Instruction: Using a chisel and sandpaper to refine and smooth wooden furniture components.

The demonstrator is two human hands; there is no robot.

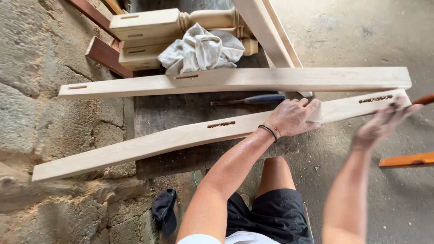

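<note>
My left hand [294, 118] lies flat on a long, slightly curved pale wooden rail [149, 143] with slotted mortises, pressing it onto a dark workbench [172, 113]. Blurred with motion, my right hand [382, 124] is near the rail's right end and grips a tool with a reddish-brown handle [423, 99]; what kind of tool it is cannot be made out. A second pale rail [253, 79] lies parallel just behind the first. Between the two rails rests a chisel with a dark blue handle [257, 100].
Turned wooden legs [149, 25] are stacked at the back with a grey rag [201, 49] draped over them. A rough stone wall [40, 49] runs along the left. A dark cap [165, 210] lies on the floor. An orange wooden piece [407, 160] pokes in at right.
</note>
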